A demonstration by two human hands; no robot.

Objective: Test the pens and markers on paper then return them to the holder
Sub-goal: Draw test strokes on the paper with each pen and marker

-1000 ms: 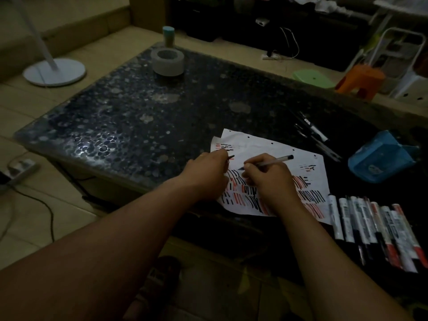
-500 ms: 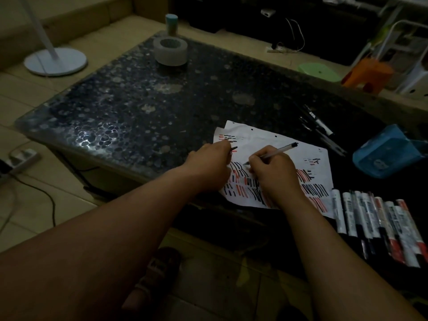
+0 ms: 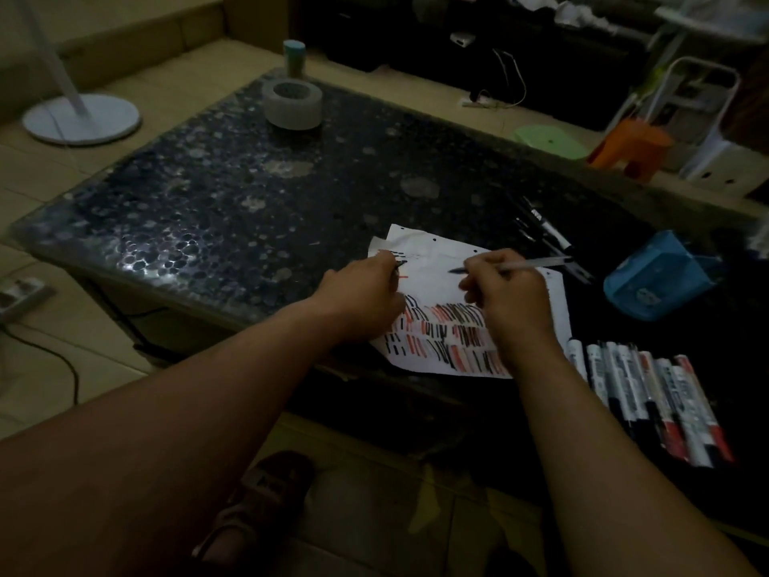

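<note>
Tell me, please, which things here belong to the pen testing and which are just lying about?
Job: pen in right hand, cap in left hand, paper, marker row, loose pens, blue holder.
Lying about: tape roll, teal-capped tube, orange stool, green stool, stand base.

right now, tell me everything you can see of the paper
The sheet of paper is white, with punched holes along its far edge. It lies by the table's front edge. Short black and red strokes fill its near half. The left hand, pinching a small dark piece, rests on its left side; the right hand holds a pen over it.
</note>
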